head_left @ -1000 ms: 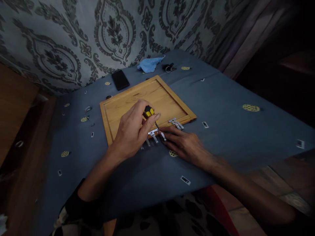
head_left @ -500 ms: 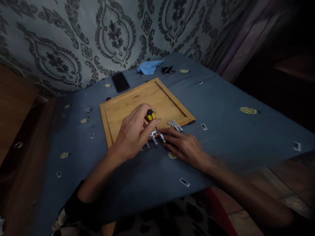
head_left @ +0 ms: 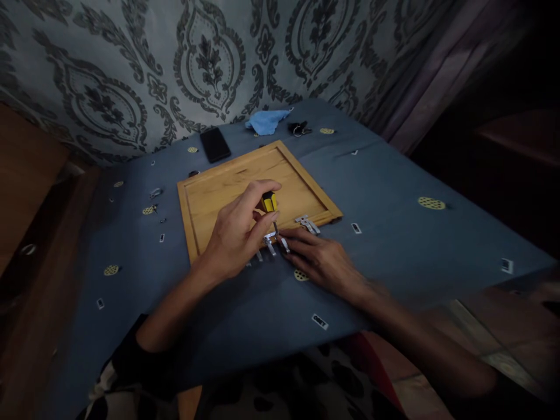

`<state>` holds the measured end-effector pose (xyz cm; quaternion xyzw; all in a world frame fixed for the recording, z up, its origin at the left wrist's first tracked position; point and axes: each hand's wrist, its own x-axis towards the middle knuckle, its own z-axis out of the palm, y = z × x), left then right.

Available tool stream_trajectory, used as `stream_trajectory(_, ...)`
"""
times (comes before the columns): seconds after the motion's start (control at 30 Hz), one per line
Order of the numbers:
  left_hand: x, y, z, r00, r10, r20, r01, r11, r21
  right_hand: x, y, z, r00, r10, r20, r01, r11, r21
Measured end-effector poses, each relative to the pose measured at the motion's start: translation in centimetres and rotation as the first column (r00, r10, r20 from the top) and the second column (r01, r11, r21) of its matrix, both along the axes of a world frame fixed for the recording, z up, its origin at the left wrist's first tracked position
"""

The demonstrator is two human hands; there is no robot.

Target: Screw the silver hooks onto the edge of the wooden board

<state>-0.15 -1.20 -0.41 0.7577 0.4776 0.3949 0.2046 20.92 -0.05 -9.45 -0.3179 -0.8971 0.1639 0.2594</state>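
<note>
My left hand (head_left: 238,233) is wrapped round a black-and-yellow screwdriver (head_left: 268,203), held upright with its tip down on a small metal hinge (head_left: 272,240) at the near edge of a wooden panel (head_left: 227,186). My right hand (head_left: 321,259) lies flat on the blue cloth beside it, fingertips pressing on the hinge. A second metal hinge (head_left: 307,223) sits on the panel's near edge, just right of the hands.
A blue tablecloth (head_left: 394,233) covers the table. At the back lie a black phone (head_left: 214,144), a blue rag (head_left: 266,121) and keys (head_left: 298,127). Small metal parts (head_left: 154,192) lie left of the panel. Patterned wall behind; table edge near me.
The hands and screwdriver stay on the hinge; the left fingers shift slightly round the handle. The view drifts a little, so everything sits slightly lower-left in the picture.
</note>
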Motion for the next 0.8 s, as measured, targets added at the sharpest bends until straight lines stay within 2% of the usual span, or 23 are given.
stream_trajectory(0.4,0.03,0.42,-0.44,0.998,-0.067,0.018,0.064,0.992,0.104,0.1,0.02,-0.18,1.0,-0.006,0.016,0.006,1.0,0.002)
stream_trajectory(0.8,-0.02,0.25,-0.44,0.997,-0.076,-0.012,0.077,0.99,0.119,0.09,0.26,-0.52,1.0,0.002,0.0,-0.002,1.0,0.012)
